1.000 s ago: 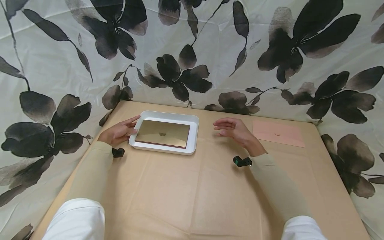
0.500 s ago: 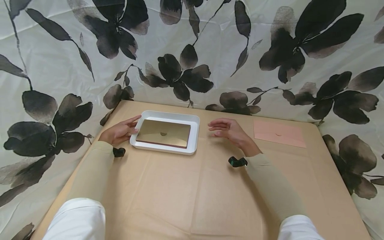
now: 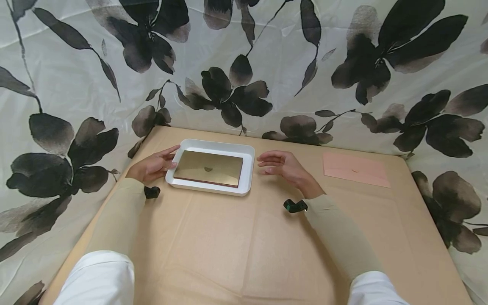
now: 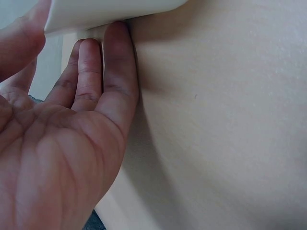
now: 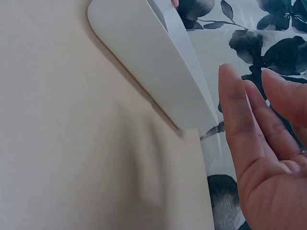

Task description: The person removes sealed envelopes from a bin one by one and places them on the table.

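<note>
A white rectangular tray (image 3: 248,178) with rounded corners lies on the table in the head view. Inside it sits a flat, shiny gold rectangle (image 3: 207,176) with a small half-round mark and a dark red edge. My left hand (image 3: 150,167) holds the tray's left side. Its thumb lies at the rim, while the other fingers (image 4: 120,62) reach to the tray's lower edge. Just right of the tray is my right hand (image 3: 284,167), apart from it and holding nothing. In the right wrist view its fingers (image 5: 235,105) are extended beside the tray's outer wall.
A thin pink rectangle (image 3: 352,167) with a similar half-round mark lies at the table's back right. The tan-covered table (image 3: 267,250) ends at a wall of white cloth (image 3: 282,55) with dark flowers behind. Each wrist wears a small black device (image 3: 295,206).
My right hand has moved left, closer to the tray's right side. The left hand, the tray and the gold rectangle have stayed in place on the table.
</note>
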Motion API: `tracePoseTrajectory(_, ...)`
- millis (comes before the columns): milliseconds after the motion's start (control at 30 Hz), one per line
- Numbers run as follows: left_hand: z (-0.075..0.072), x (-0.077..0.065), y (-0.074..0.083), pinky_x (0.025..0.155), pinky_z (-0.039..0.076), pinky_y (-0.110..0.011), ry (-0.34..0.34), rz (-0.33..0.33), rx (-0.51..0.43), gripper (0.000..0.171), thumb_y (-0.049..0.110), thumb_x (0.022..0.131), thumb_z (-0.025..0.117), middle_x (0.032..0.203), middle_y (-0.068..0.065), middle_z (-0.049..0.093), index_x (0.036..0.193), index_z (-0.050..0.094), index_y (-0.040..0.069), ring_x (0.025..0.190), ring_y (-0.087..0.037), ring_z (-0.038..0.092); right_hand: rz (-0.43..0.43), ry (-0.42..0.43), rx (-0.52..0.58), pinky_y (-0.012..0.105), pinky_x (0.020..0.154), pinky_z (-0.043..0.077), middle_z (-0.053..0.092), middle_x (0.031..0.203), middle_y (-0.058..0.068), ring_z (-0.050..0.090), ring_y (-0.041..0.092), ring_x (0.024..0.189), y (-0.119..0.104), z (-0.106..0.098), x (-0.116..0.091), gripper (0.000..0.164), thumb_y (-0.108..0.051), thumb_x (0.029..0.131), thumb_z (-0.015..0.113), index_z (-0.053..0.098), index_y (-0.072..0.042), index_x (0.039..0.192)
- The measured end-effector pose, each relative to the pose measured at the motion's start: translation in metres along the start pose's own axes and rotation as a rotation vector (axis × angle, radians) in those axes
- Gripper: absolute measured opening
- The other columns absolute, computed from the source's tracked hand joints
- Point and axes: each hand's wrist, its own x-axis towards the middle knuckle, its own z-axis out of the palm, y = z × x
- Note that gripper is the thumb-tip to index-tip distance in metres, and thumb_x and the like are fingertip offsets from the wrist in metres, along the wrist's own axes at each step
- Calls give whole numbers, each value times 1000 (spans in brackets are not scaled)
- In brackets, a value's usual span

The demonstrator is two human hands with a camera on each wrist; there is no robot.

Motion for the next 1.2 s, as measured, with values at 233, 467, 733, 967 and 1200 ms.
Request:
tracePoseTrajectory(233,1,-3,-2,113,46,-45,-5,-7,-11,85,-3,106,48,177,-14,3,169,2,31,157,-40,19,21,-14,22,50,99,57,53,145,39,59,46,132,3,10,2,46,15,94,62,55,13,140)
tracePoseTrajectory(467,0,-1,-2,123,27,-60,-9,-6,-26,86,-3,105,49,177,-14,2,169,2,32,159,-41,17,9,-26,25,53,101,54,50,146,41,60,44,131,3,16,5,46,17,93,60,54,15,139)
tracePoseTrajectory(733,0,0,1,124,25,-60,1,-3,-11,85,-1,106,49,177,-14,2,169,2,32,159,-41,18,19,-15,43,46,97,58,54,145,39,67,35,123,0,26,10,43,18,93,59,56,15,136)
tracePoseTrajectory(967,0,0,-3,122,32,-58,8,7,-2,84,0,106,50,177,-16,5,169,4,33,158,-42,21,37,6,64,38,93,61,55,143,38,66,38,124,-1,39,15,43,20,93,58,56,16,135)
tracePoseTrajectory(1200,0,0,0,124,27,-58,8,11,7,83,0,106,49,176,-17,6,169,4,31,158,-42,20,100,63,89,35,95,60,56,146,35,55,48,136,-8,53,23,43,18,96,50,56,13,138)
